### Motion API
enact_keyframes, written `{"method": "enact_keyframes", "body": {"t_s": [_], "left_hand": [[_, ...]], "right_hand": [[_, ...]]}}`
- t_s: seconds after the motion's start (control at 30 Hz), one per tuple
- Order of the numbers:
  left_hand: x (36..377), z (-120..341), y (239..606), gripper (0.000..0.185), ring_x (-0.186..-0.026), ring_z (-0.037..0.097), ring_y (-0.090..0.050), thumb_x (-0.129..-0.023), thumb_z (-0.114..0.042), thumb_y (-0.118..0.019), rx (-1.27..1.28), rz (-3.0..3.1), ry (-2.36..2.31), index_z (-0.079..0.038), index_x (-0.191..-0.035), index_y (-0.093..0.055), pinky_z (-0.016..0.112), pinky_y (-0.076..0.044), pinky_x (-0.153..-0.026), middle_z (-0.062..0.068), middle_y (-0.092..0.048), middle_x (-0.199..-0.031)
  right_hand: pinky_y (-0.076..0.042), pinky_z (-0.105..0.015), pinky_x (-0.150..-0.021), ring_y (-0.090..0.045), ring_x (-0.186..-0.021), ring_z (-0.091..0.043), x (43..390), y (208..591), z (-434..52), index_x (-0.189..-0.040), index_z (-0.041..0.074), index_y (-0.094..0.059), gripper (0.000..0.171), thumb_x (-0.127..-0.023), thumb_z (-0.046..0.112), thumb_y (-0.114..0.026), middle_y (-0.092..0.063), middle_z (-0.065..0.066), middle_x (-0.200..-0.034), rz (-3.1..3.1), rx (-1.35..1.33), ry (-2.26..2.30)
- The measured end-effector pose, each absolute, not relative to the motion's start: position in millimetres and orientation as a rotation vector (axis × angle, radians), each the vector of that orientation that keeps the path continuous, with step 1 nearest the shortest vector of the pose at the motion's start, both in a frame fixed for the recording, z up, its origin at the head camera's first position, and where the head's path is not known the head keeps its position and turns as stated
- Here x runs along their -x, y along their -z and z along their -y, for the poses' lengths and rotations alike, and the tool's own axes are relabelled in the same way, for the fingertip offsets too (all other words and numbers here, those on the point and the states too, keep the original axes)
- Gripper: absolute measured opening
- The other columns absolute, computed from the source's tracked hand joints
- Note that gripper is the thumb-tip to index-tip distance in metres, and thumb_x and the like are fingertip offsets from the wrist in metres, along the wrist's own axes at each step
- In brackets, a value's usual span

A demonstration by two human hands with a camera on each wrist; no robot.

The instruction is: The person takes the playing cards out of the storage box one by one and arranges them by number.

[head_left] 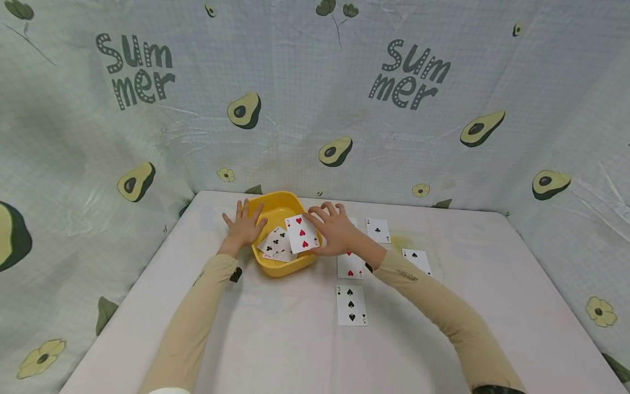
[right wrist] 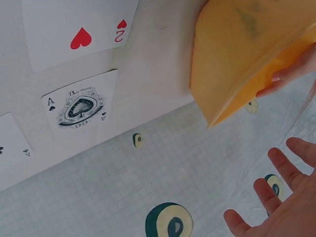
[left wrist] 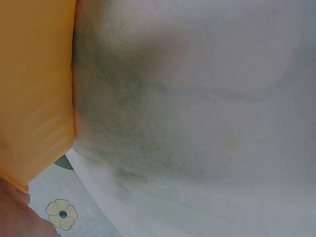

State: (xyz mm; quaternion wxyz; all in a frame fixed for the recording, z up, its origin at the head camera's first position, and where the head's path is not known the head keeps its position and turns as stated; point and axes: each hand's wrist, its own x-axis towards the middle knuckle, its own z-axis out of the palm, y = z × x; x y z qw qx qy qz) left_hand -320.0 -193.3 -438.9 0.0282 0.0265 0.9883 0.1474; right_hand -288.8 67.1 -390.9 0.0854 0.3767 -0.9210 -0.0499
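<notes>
Two beige-sleeved arms reach across the white tabletop, past a three of spades lying face up nearest the person. Farther on, the left hand, fingers spread, rests against the yellow tub's left wall, while the right hand, fingers spread, touches a five of hearts propped on the right rim above other cards inside.

Both hands forward, fingers spread
</notes>
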Motion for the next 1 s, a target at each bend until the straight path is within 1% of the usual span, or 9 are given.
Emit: {"method": "enact_keyframes", "body": {"t_s": [0.17, 0.4, 0.53, 0.7, 0.87, 1.0], "left_hand": [[319.6, 194.0, 439.2, 0.058, -0.135, 0.041, 0.014, -0.095, -0.042, -0.026, -0.098, -3.056, -0.469, -0.014, -0.144, -0.012, 0.071, 0.012, -0.094, 0.023, 0.008, -0.148], [321.2, 194.7, 440.5, 0.058, -0.135, 0.039, 0.015, -0.095, -0.043, -0.026, -0.089, -3.05, -0.466, -0.016, -0.144, -0.012, 0.071, 0.012, -0.095, 0.022, 0.008, -0.149], [320.6, 193.7, 439.5, 0.058, -0.135, 0.039, 0.015, -0.095, -0.042, -0.026, -0.085, -3.05, -0.471, -0.015, -0.144, -0.012, 0.07, 0.012, -0.095, 0.022, 0.008, -0.149], [320.0, 193.2, 439.1, 0.058, -0.135, 0.04, 0.015, -0.095, -0.041, -0.027, -0.088, -3.055, -0.472, -0.015, -0.144, -0.013, 0.071, 0.012, -0.095, 0.023, 0.008, -0.149], [319.5, 193.1, 438.6, 0.058, -0.135, 0.04, 0.015, -0.095, -0.041, -0.027, -0.082, -3.053, -0.462, -0.015, -0.144, -0.012, 0.071, 0.012, -0.095, 0.022, 0.008, -0.149], [319.4, 192.9, 438.9, 0.058, -0.135, 0.04, 0.015, -0.095, -0.042, -0.027, -0.082, -3.051, -0.447, -0.015, -0.144, -0.012, 0.071, 0.012, -0.095, 0.023, 0.008, -0.148]], "right_hand": [[-0.024, -0.054, -0.098, -0.027, -0.121, -0.027, 280.5, 390.2, -78.2, -0.14, 0.021, -0.027, 0.082, -0.073, 0.061, -0.052, -0.032, -0.001, -0.138, 2.736, -1.123, 0.122], [-0.025, -0.053, -0.096, -0.028, -0.119, -0.026, 269.9, 395.2, -95.1, -0.14, 0.021, -0.027, 0.082, -0.073, 0.062, -0.052, -0.034, 0.0, -0.136, 2.701, -1.132, 0.11], [-0.027, -0.053, -0.094, -0.03, -0.117, -0.025, 263.0, 399.5, -104.9, -0.138, 0.02, -0.03, 0.08, -0.074, 0.062, -0.051, -0.035, 0.0, -0.135, 2.646, -1.143, 0.111], [-0.029, -0.054, -0.091, -0.031, -0.116, -0.025, 252.9, 403.1, -115.7, -0.136, 0.019, -0.033, 0.079, -0.072, 0.06, -0.055, -0.037, -0.001, -0.134, 2.6, -1.153, 0.081], [-0.029, -0.056, -0.093, -0.031, -0.118, -0.025, 243.5, 404.6, -124.6, -0.137, 0.021, -0.033, 0.08, -0.071, 0.059, -0.057, -0.036, -0.001, -0.136, 2.624, -1.129, 0.062], [-0.028, -0.056, -0.095, -0.029, -0.12, -0.025, 236.2, 406.2, -132.5, -0.138, 0.022, -0.031, 0.08, -0.072, 0.06, -0.055, -0.034, 0.0, -0.137, 2.669, -1.097, 0.073]]}}
